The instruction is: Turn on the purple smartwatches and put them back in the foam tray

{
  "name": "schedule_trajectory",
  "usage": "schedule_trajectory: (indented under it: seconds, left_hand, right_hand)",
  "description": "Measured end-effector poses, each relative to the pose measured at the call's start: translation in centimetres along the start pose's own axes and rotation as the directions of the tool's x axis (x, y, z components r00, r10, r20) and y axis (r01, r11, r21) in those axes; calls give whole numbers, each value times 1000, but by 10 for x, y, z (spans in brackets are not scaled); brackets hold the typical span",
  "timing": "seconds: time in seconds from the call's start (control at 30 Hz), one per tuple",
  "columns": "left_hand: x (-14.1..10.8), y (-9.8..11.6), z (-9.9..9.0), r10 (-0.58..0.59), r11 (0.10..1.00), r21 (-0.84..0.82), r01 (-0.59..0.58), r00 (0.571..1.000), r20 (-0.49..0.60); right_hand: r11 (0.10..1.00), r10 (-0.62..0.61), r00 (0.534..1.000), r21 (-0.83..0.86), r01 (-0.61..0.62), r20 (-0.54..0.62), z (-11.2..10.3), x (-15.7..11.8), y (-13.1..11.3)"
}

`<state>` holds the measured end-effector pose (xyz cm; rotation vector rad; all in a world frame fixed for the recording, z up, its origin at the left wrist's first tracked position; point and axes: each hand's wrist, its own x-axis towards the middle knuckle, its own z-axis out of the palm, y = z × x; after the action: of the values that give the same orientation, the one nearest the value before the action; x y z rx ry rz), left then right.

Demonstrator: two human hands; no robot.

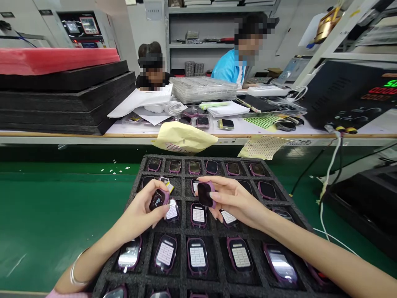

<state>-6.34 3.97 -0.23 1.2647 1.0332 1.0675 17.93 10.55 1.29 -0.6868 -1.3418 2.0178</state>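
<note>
My left hand (151,203) is closed around a purple-framed smartwatch body (158,199) whose dark screen shows a small lit figure. Between the thumb and fingers of my right hand (231,198) is another purple smartwatch body (204,194) with a dark screen. Both are held above a black foam tray (181,231) divided into square pockets. Many pockets hold similar purple watches, some with white keypad-like grids lit on the screen, such as one watch (197,254) in the middle. Beside my left fingers, a silver-and-yellow part (167,185) lies in a pocket. My hands partly cover several pockets.
Behind the tray runs a white workbench (136,133) with stacked black foam trays (62,99) at left. Clear plastic trays (203,89), papers and a power supply (350,95) stand on it. Two people sit beyond. Cables (330,178) hang at right.
</note>
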Motion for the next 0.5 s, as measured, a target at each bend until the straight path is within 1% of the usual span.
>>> schedule_trajectory:
  seconds: [0.1, 0.17, 0.3, 0.43, 0.5]
  left_hand:
    - [-1, -1, 1, 11, 1000, -13, -11, 1000, 13]
    - [-1, -2, 1, 15, 1000, 1, -16, 1000, 21]
    - [-2, -3, -1, 10, 1000, 28, -11, 1000, 28]
    - [-2, -2, -3, -5, 999, 41, 2, 998, 67]
    - [-3, -1, -3, 5, 999, 35, -7, 998, 59]
  right_hand:
    - [999, 24, 998, 44, -27, 66, -1, -1, -2]
    - [997, 35, 996, 60, -40, 81, -1, -1, -2]
    - [997, 38, 998, 58, -41, 48, -3, 0, 0]
    - [999, 42, 999, 25, -42, 6, -4, -1, 1]
    - [999, 47, 999, 11, -47, -6, -3, -2, 1]
